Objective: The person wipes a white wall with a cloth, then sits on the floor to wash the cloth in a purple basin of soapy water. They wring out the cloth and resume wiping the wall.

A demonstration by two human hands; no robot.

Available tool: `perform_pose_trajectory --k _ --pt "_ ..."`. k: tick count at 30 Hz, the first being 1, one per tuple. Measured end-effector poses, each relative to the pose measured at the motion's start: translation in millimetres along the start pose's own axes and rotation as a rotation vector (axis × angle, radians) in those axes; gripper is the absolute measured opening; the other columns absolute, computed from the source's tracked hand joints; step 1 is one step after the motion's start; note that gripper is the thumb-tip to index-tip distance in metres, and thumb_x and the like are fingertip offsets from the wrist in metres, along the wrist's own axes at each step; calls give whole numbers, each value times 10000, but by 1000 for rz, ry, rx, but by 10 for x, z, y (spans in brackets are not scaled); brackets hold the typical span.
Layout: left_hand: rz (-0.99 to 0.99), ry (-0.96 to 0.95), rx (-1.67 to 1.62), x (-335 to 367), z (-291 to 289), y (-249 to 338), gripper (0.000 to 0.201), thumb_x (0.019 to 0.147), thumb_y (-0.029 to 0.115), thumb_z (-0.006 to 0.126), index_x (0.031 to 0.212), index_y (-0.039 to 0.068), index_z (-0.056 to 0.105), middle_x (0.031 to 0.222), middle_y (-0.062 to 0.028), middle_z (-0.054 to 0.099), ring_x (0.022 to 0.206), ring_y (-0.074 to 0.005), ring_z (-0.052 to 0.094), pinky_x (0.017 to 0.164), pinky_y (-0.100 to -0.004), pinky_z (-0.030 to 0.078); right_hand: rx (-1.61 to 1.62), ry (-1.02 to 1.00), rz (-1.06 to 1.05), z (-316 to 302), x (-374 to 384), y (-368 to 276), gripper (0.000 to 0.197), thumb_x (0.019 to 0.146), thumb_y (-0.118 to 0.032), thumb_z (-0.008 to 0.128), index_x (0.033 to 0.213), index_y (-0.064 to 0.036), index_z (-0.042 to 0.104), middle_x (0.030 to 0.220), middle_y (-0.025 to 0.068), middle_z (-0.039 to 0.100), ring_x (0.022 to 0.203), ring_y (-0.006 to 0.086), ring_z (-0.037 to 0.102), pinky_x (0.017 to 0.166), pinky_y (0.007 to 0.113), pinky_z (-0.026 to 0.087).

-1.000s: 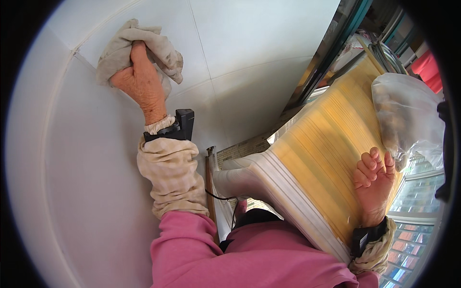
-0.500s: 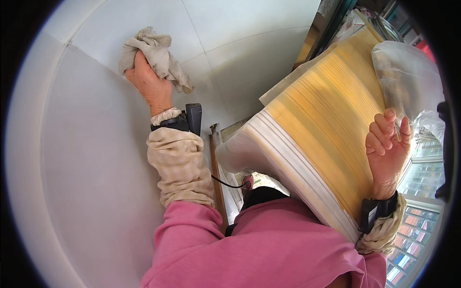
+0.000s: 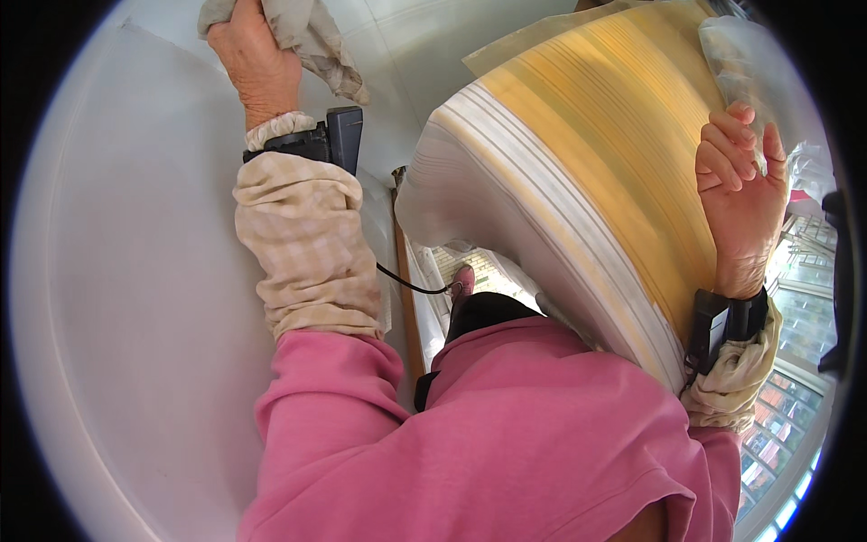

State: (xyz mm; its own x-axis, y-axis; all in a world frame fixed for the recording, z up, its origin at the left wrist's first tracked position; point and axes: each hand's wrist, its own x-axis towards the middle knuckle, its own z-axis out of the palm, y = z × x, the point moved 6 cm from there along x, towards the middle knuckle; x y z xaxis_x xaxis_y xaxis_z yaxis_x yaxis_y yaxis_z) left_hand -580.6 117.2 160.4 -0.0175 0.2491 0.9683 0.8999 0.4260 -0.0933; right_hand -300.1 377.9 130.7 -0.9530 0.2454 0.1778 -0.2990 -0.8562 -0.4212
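My left hand (image 3: 259,65) is closed round a crumpled grey-beige cloth (image 3: 318,52) against the pale wall (image 3: 149,262) at the upper left. Part of the cloth is cut off by the top edge of the picture. Over on the right, my right hand (image 3: 745,208) is raised with its palm toward me. Its fingers are loosely bent, the thumb stands apart, and nothing is in it. Beside that hand lies a yellow, white and grey striped sheet (image 3: 601,163) draped over something bulky.
Clear plastic (image 3: 754,68) bunches up behind my right hand. A barred window (image 3: 786,443) is at the lower right. A brown upright edge (image 3: 408,307) runs between the wall and the striped sheet. A black cable (image 3: 411,282) hangs from my left wrist.
The view has tilted down, so both hands and the sheet sit higher in the picture. My left hand keeps its grip on the cloth, and my right hand holds nearly the same pose.
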Motion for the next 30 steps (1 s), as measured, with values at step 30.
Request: perform_pose_trajectory --k 30 --pt "-158 -1066 -501 1480 -279 2213 190 739 129 586 827 -32 635 713 -107 625 663 -230 620 620 -302 499 -240 -113 -197 258 17 93 679 830 -532 529 1284 -46 395 1218 201 485 904 249 611 521 300 527"
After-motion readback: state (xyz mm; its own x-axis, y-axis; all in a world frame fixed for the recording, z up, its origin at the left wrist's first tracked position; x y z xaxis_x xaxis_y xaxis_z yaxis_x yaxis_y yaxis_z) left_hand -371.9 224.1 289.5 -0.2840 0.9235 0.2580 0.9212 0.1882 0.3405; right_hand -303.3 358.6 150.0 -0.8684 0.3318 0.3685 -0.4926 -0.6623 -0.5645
